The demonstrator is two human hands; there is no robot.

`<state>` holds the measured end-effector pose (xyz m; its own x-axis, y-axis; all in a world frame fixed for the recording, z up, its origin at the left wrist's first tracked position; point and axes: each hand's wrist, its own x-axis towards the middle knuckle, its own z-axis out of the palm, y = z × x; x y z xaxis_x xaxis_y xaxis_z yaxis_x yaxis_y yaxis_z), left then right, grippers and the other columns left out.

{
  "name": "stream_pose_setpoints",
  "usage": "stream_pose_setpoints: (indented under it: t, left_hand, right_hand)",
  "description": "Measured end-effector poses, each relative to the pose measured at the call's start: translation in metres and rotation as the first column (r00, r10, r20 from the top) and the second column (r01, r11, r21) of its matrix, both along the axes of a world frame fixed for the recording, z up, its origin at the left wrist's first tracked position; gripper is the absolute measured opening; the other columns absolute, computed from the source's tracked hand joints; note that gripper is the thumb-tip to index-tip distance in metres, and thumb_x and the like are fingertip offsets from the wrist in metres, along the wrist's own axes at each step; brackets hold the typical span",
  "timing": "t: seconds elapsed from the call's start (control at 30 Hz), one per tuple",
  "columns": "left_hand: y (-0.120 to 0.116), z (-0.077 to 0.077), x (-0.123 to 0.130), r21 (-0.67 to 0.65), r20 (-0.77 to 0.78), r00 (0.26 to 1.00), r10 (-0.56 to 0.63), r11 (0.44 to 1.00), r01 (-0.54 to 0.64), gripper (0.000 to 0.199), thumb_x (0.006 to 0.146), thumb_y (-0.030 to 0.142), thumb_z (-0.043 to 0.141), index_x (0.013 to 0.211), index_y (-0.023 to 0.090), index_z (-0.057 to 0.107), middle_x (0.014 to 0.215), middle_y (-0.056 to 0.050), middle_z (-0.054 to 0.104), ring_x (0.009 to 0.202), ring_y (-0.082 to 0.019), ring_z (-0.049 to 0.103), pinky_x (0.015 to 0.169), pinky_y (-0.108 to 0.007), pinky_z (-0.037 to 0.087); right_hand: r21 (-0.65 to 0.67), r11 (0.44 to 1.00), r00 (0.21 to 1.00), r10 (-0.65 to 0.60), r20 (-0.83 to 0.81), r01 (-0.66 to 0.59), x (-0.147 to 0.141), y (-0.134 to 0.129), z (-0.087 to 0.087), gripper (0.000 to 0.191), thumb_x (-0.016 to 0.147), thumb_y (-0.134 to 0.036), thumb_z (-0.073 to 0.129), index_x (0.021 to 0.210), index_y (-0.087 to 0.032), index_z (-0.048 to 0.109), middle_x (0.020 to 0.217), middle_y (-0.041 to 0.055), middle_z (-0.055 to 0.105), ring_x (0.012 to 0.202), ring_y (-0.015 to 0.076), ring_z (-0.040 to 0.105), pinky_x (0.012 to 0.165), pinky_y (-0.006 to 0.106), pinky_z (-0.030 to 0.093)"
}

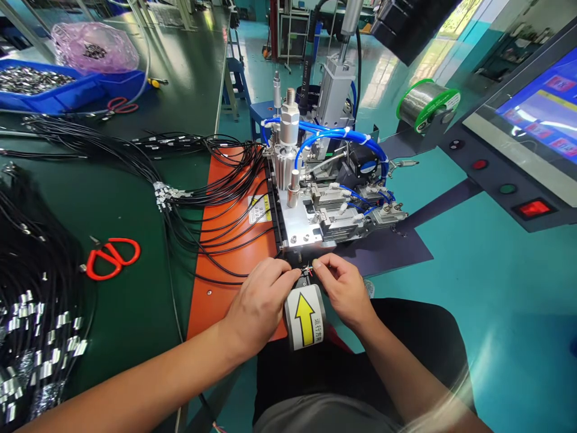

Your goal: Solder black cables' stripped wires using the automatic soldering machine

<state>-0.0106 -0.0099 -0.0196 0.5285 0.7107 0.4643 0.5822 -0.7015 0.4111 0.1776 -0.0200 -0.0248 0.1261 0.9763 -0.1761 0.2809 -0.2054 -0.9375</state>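
The left hand (261,304) has its thumb and forefinger pressed nearly tip to tip, pinching the thin wire ends (307,270) from one side, while the right hand (345,291) closes its own thumb and forefinger on them from the other, the rest of its fingers curled inward. The wire ends (a bit of red and a pale strand show, the rest too small to make out) lie between the two sets of fingers, right at the front edge of the metal machine (297,225) with its blue air tubes (322,127). Just below the fingers sits a rounded guard (305,317) bearing a yellow arrow that points up toward them. Left of the fingers, black cables (225,189) fan across the orange plate (216,231), and one runs in under the left hand. Farther left, on the green tabletop (130,204), lie red-handled scissors (112,258), with a heap of cables with silvery ends (40,300) beyond them. Well apart, to the upper right of the fingers, are a spool of wire (421,103) and a control panel (509,174) with a lit red switch
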Motion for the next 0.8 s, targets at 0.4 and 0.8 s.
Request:
stream_pose_setpoints:
  t: [0.4,0.8]
  left_hand:
    - [0.0000,0.0019,0.0010,0.024,-0.016,1.000,-0.002,1.000,0.002,0.023,0.093,0.007,0.045,0.108,0.013,0.061,0.093,-0.009,0.060,0.084,-0.019,0.052,0.073,-0.032,0.050]
    - [-0.0005,0.0004,0.0024,0.019,-0.056,0.998,0.024,1.000,-0.023,0.023,0.092,0.007,0.046,0.108,0.014,0.062,0.094,-0.009,0.057,0.085,-0.019,0.051,0.074,-0.033,0.049]
  right_hand:
    - [0.006,1.000,1.000,-0.005,0.006,0.005,-0.0015,0.0010,-0.0016,0.027,0.088,-0.043,0.057,0.078,-0.020,0.064,0.071,0.0001,0.062,0.065,0.0155,0.054,0.063,0.026,0.042]
    - [0.017,1.000,1.000,-0.009,0.017,0.009,-0.0025,0.0003,-0.0018,0.027,0.089,-0.043,0.056,0.077,-0.020,0.063,0.069,-0.0005,0.060,0.062,0.0144,0.051,0.061,0.025,0.041]
